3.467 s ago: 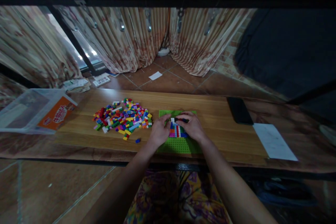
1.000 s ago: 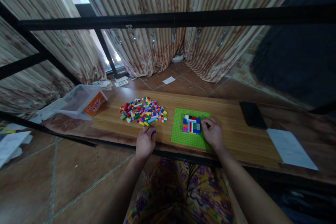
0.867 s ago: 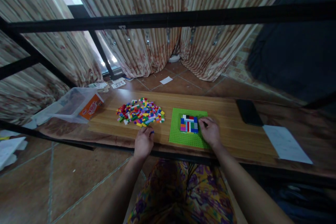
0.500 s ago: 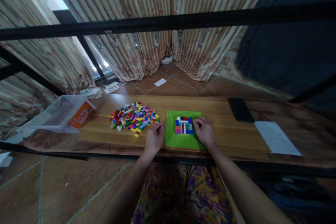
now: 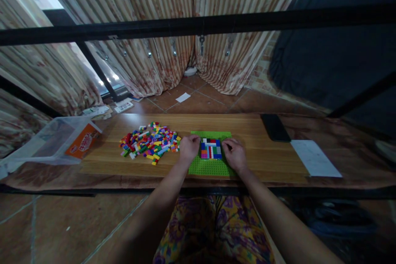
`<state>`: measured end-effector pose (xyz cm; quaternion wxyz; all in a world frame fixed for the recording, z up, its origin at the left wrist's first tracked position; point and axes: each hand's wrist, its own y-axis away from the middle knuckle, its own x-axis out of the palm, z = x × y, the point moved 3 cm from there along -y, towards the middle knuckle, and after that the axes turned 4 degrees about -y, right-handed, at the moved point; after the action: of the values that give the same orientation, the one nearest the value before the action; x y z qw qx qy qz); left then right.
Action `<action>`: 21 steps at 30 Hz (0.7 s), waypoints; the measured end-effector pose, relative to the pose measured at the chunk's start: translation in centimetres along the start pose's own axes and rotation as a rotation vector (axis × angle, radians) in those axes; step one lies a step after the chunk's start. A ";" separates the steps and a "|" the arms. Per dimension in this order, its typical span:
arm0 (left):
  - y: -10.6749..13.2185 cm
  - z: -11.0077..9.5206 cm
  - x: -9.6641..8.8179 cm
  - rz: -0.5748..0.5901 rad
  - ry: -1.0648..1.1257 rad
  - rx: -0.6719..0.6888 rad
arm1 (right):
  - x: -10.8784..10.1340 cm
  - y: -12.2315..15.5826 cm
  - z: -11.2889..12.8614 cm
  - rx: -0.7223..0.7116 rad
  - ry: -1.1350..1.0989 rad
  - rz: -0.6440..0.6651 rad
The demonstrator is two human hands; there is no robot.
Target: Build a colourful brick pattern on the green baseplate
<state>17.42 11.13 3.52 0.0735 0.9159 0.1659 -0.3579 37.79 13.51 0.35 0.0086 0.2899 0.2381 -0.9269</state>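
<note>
On the wooden board lies a green studded baseplate (image 5: pixel 210 169), with a square patch of coloured building bricks (image 5: pixel 211 149) built on its middle. My left hand (image 5: pixel 188 149) is over the plate's left edge, its fingertips pinched beside the patch's upper left corner. A tiny blue brick showed at those fingertips a moment ago; now the fingers hide it. At the patch's right side is my right hand (image 5: pixel 235 154), thumb and forefinger pinched together close to the bricks. Whatever is between them is too small to make out. A heap of loose bricks (image 5: pixel 151 142) spreads left of the plate.
A clear plastic box (image 5: pixel 46 140) with an orange label stands at the left. To the right lie a black phone-like slab (image 5: pixel 275 128) and a white sheet of paper (image 5: pixel 315 157). A dark metal bar (image 5: pixel 185 26) crosses beyond the board (image 5: pixel 262 165).
My left hand has moved from beside the baseplate to over it, near the brick patch's upper left. My right hand stays at the patch's right side. The whole view has shifted slightly.
</note>
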 end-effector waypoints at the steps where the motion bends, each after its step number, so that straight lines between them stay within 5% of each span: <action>1: -0.1 -0.2 0.0 0.002 -0.016 -0.005 | 0.0 0.0 0.0 0.001 0.003 -0.001; 14: 0.3 -1.1 -0.1 -0.002 -0.138 -0.015 | -0.1 0.0 0.1 -0.009 0.000 0.000; 21: 3.7 0.5 -2.8 -0.063 -0.221 0.018 | -0.1 0.2 -0.1 -0.049 0.003 -0.009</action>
<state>16.51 6.83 5.11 0.0716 0.8659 0.1824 -0.4603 38.00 13.39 0.21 0.0113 0.2901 0.2620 -0.9204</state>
